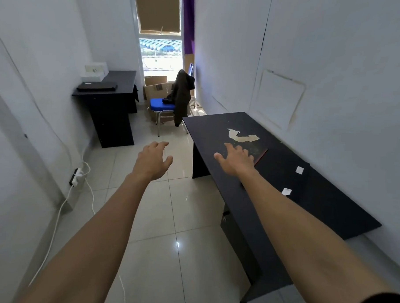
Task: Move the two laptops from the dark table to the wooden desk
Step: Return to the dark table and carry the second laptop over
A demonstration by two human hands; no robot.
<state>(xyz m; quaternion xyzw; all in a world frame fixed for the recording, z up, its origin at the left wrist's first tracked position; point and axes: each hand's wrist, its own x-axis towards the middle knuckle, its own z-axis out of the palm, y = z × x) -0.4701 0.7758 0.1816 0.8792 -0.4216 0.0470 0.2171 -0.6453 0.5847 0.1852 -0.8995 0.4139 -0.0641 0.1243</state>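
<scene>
A closed dark laptop (96,86) lies on a dark desk (119,95) against the far left wall. On the near dark table (209,133) at the right, whose top has a worn pale patch (242,136), lies a flat dark closed laptop (278,164) with a reddish edge and two white stickers. My right hand (236,158) is open with spread fingers, over the table at that laptop's left edge; contact is unclear. My left hand (152,159) is open in the air above the tiled floor, left of the table, holding nothing.
A white box (94,74) sits behind the far laptop. A blue chair (161,105) with a dark jacket (182,95) and cardboard boxes (155,85) stand by the window. A power strip (75,175) and white cables run along the left wall. Tiled floor separates the desks.
</scene>
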